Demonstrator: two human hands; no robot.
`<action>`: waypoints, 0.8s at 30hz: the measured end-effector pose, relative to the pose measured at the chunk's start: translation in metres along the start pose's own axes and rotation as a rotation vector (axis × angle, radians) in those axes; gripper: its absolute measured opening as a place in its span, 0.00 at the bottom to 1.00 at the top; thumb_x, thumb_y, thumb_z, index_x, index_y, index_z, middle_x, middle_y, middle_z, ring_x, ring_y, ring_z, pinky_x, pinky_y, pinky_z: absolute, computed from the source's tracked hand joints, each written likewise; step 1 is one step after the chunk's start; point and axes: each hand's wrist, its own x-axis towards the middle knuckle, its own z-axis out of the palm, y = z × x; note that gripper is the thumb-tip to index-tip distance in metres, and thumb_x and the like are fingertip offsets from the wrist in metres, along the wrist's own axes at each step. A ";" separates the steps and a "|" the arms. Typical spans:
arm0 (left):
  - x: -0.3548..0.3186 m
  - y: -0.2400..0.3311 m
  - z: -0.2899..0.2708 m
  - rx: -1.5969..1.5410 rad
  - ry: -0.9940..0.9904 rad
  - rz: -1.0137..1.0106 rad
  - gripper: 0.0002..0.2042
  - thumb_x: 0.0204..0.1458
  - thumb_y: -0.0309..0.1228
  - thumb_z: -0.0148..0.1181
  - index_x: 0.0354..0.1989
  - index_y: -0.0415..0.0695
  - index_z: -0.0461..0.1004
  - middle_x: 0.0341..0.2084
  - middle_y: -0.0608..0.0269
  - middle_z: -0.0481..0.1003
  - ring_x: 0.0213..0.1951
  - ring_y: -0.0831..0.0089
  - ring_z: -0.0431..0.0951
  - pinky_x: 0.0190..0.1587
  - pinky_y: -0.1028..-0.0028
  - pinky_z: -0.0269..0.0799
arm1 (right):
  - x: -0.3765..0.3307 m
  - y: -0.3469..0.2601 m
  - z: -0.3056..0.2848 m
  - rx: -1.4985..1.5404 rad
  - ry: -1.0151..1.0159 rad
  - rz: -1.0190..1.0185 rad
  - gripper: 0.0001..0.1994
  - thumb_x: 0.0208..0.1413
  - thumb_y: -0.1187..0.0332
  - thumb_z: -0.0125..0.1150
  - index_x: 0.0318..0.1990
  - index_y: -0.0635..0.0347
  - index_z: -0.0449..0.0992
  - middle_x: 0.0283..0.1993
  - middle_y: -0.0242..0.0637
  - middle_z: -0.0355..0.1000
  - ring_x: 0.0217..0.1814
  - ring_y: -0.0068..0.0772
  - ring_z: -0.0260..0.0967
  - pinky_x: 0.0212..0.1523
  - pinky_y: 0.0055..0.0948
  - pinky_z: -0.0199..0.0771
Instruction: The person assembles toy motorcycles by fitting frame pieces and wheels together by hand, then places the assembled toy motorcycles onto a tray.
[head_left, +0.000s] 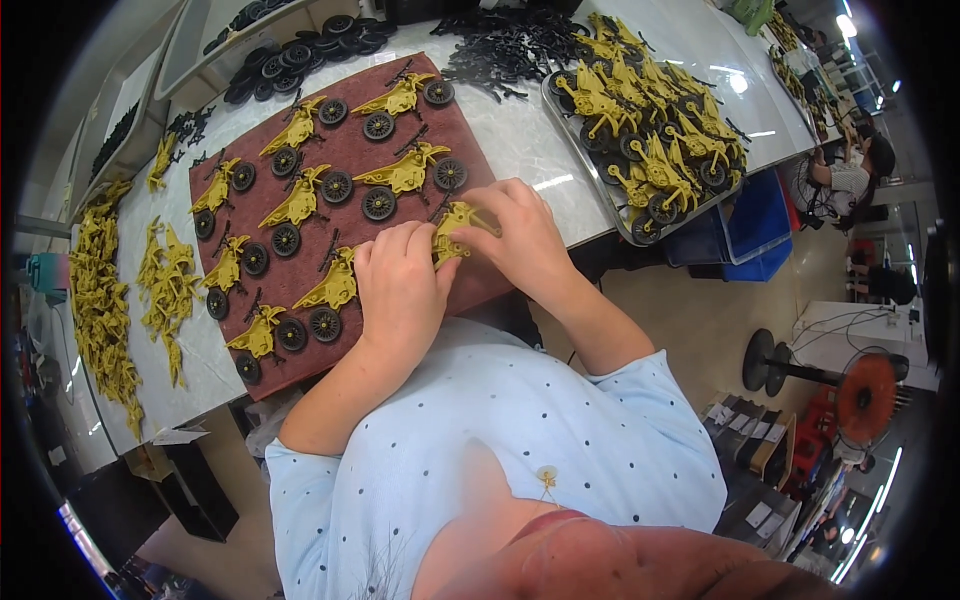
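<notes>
Both my hands meet at the right front part of a dark red cloth (470,125) on the table. Between them is a yellow toy motorcycle body (452,228), which the fingers of my left hand (402,280) and my right hand (525,242) grip from either side. Part of it is covered by the fingers. Rows of similar yellow bodies (405,172) lie on the cloth, each beside black spoked wheels (450,174) and a thin black handlebar-like part. One such body (330,288) lies just left of my left hand, with a wheel (324,324) below it.
Loose yellow bodies (100,310) are heaped at the left. Black wheels (290,66) and small black parts (510,45) lie behind the cloth. A metal tray (590,178) of assembled toy motorcycles stands right, above a blue crate (757,225). Farther right are a fan (866,397) and a seated person (835,180).
</notes>
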 end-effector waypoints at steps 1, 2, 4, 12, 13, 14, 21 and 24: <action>0.000 0.001 0.000 0.014 0.005 -0.007 0.21 0.40 0.31 0.69 0.44 0.40 0.73 0.42 0.59 0.74 0.46 0.63 0.72 0.49 0.64 0.61 | 0.000 0.000 0.000 0.002 0.020 -0.011 0.20 0.44 0.57 0.70 0.43 0.58 0.78 0.42 0.40 0.70 0.46 0.45 0.67 0.47 0.41 0.66; 0.000 0.001 0.000 0.028 0.011 -0.014 0.21 0.40 0.31 0.70 0.44 0.40 0.73 0.42 0.59 0.74 0.47 0.64 0.72 0.49 0.63 0.61 | 0.001 0.000 0.000 0.002 0.020 -0.012 0.20 0.44 0.57 0.70 0.43 0.58 0.78 0.42 0.40 0.70 0.46 0.45 0.67 0.47 0.41 0.66; 0.000 0.002 0.002 0.043 0.012 -0.011 0.21 0.40 0.32 0.70 0.44 0.40 0.73 0.42 0.59 0.74 0.47 0.64 0.72 0.49 0.63 0.61 | 0.002 0.001 0.001 -0.009 0.043 -0.020 0.20 0.44 0.57 0.70 0.42 0.57 0.78 0.42 0.38 0.70 0.45 0.44 0.67 0.47 0.40 0.65; -0.002 0.000 0.005 0.081 -0.014 -0.033 0.21 0.40 0.32 0.69 0.44 0.40 0.73 0.41 0.59 0.74 0.46 0.64 0.71 0.48 0.64 0.60 | 0.004 0.003 0.007 -0.033 0.006 -0.024 0.18 0.43 0.58 0.70 0.41 0.56 0.78 0.42 0.38 0.71 0.46 0.44 0.67 0.47 0.41 0.65; -0.001 0.001 0.004 0.080 -0.027 -0.038 0.21 0.40 0.32 0.69 0.43 0.40 0.73 0.40 0.59 0.74 0.45 0.64 0.71 0.48 0.64 0.60 | 0.005 0.003 0.007 -0.046 0.007 -0.031 0.18 0.43 0.58 0.70 0.41 0.56 0.78 0.42 0.38 0.71 0.46 0.44 0.67 0.47 0.41 0.65; 0.000 0.001 0.003 0.078 -0.041 -0.042 0.20 0.40 0.32 0.69 0.43 0.41 0.73 0.40 0.59 0.74 0.45 0.63 0.71 0.47 0.64 0.60 | 0.005 0.003 0.007 -0.044 0.005 -0.025 0.18 0.43 0.58 0.70 0.41 0.56 0.78 0.42 0.38 0.71 0.46 0.44 0.67 0.47 0.41 0.65; 0.003 -0.001 0.001 0.025 -0.043 -0.043 0.19 0.43 0.30 0.68 0.45 0.42 0.75 0.40 0.61 0.75 0.45 0.63 0.72 0.47 0.65 0.61 | 0.006 0.003 0.009 -0.074 0.015 -0.045 0.18 0.44 0.58 0.70 0.41 0.56 0.76 0.41 0.38 0.71 0.45 0.44 0.67 0.47 0.41 0.65; 0.005 0.000 -0.001 0.035 -0.070 -0.041 0.19 0.43 0.30 0.68 0.46 0.41 0.76 0.39 0.61 0.75 0.44 0.63 0.73 0.47 0.64 0.61 | 0.004 0.004 0.011 -0.040 0.035 -0.044 0.18 0.43 0.59 0.70 0.41 0.56 0.76 0.41 0.38 0.71 0.45 0.44 0.67 0.47 0.41 0.65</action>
